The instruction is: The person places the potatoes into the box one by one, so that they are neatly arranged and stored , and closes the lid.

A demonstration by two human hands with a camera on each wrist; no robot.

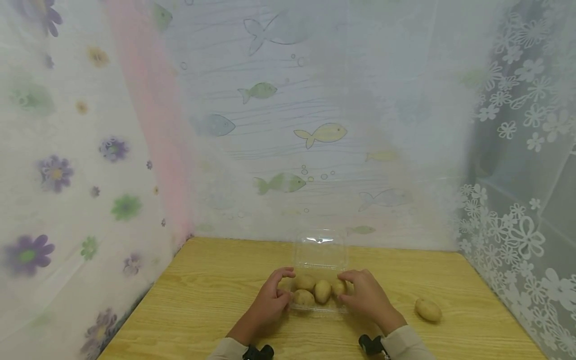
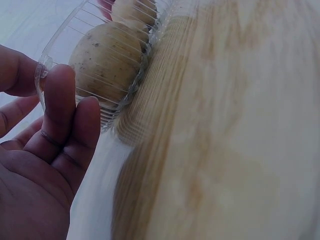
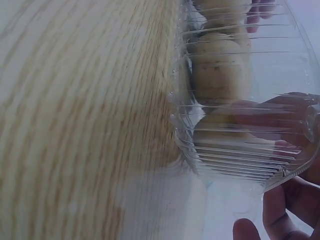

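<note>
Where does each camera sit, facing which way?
Head: head-worn, facing forward and down at a clear plastic box of oval tan potatoes; left hand, right hand, beige sleeves show.
Left wrist: on that wrist, facing the box; left hand shows.
Right wrist: on that wrist, facing the box; right hand shows.
Both wrist views share the box and light wooden tabletop.

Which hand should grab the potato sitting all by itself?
Probably the right hand. The lone potato lies out to its right, with nothing seen between them. The left hand is at the other side of the box, farther away, and would have to cross over.
</note>
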